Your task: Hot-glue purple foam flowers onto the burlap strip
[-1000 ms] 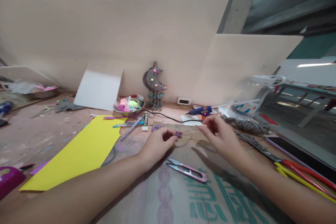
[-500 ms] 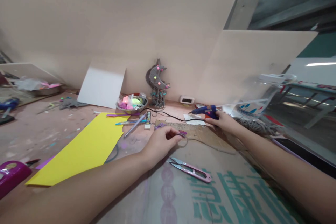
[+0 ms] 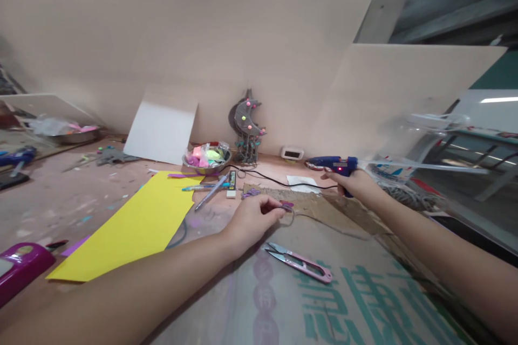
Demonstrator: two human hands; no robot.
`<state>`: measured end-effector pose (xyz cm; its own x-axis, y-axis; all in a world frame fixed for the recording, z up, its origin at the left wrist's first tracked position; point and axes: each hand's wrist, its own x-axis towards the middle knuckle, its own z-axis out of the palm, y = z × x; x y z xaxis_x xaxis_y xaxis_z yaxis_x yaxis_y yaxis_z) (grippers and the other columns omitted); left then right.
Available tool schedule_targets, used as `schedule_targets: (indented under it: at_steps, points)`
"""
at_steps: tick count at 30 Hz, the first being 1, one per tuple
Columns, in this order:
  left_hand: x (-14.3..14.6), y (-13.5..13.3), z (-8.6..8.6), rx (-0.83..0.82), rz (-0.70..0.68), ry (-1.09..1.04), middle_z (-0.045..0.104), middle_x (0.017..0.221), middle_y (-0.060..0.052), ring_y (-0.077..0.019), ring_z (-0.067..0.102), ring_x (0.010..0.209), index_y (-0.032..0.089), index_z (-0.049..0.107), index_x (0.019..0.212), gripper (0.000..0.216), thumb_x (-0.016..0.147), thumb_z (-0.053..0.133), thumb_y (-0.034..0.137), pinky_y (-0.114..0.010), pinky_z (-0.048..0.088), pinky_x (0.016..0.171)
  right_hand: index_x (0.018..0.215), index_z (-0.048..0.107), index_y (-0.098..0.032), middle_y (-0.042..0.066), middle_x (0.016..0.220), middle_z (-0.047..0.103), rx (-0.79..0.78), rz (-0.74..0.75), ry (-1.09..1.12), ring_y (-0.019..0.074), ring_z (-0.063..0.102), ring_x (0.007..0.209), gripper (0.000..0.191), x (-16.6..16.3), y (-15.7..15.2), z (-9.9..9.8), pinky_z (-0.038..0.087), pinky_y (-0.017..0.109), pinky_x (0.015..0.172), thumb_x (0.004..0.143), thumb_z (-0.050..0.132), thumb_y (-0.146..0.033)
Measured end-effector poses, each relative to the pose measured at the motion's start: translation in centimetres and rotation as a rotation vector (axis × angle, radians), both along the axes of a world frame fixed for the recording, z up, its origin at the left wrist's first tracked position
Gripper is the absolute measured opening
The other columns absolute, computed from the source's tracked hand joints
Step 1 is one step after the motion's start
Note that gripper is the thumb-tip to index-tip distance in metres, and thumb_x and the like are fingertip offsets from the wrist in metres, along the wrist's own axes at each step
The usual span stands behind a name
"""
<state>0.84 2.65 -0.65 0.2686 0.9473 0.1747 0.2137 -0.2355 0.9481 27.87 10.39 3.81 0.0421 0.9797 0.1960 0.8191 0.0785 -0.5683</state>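
- Gripping the blue glue gun [image 3: 332,163] in my right hand [image 3: 353,183], I have it lifted off the table [image 3: 60,205] with the nozzle pointing left; its red light is on, so I judge it hot.
- Left hand [image 3: 253,218]: my grip is pinched shut on a small purple piece [image 3: 287,205], held down at the edge of the brown cardboard strip [image 3: 307,204].
- Burn risk: my left fingertips sit right at the purple piece, so glue laid there could reach my skin if the nozzle comes in too close.
- Drip risk: with the gun carried in the air, a bead could fall on the printed cardboard sheet [image 3: 343,302] or the white paper scrap [image 3: 301,180] on the way over.
- Snag risk: the black cord [image 3: 279,179] trails across the table behind the strip, near the pens [image 3: 208,190] and the metal bowl of coloured bits [image 3: 205,158]; a tug could drag or tip them.
- Slip risk: my pinch on the purple piece is light, so a nudge from the nozzle could shift it off its spot.
- Pink thread snips [image 3: 299,263] lie just under my left wrist; dropping my arm could knock them.
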Motion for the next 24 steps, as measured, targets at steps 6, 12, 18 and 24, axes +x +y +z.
schedule_targets:
  at_steps: [6,12,18,24]
  points:
    - [-0.1,0.0,0.0,0.011,-0.010,-0.004,0.061,0.070,-0.001,-0.0131,0.055,0.067,0.015,0.059,0.075,0.019,0.072,0.056,0.033,-0.022,0.040,0.060,0.082,0.067,-0.015,0.003,0.058,0.063,0.137,0.057,0.083,0.0158,0.058,0.057,0.041,-2.9,-5.4,0.0,0.043,0.025,0.054,0.072,0.054,-0.053]
    - [0.0,-0.1,0.0,0.060,0.030,0.042,0.061,0.073,-0.001,-0.0134,0.056,0.069,0.016,0.058,0.077,0.018,0.075,0.052,0.032,-0.023,0.040,0.063,0.067,0.065,-0.019,0.001,0.056,0.063,0.135,0.125,0.062,0.0168,0.060,0.055,0.035,-4.5,-9.9,-1.1,0.048,0.026,0.054,0.075,0.049,-0.049]
    - [0.0,-0.3,0.4,0.053,0.046,0.073,0.059,0.069,0.000,-0.0136,0.055,0.068,0.017,0.054,0.072,0.013,0.074,0.050,0.029,-0.023,0.041,0.063,0.082,0.067,-0.023,0.002,0.082,0.070,0.097,0.263,0.072,0.0220,0.065,0.080,0.030,-4.9,-11.3,-1.6,0.052,0.031,0.073,0.078,0.048,-0.046]
    - [-0.1,-0.4,0.4,0.078,0.043,0.097,0.059,0.069,0.001,-0.0135,0.055,0.068,0.017,0.053,0.070,0.010,0.072,0.050,0.027,-0.023,0.042,0.063,0.070,0.062,-0.020,0.002,0.064,0.065,0.084,0.216,0.021,0.0198,0.062,0.061,0.023,-5.1,-11.2,-2.3,0.051,0.029,0.054,0.073,0.055,-0.042]
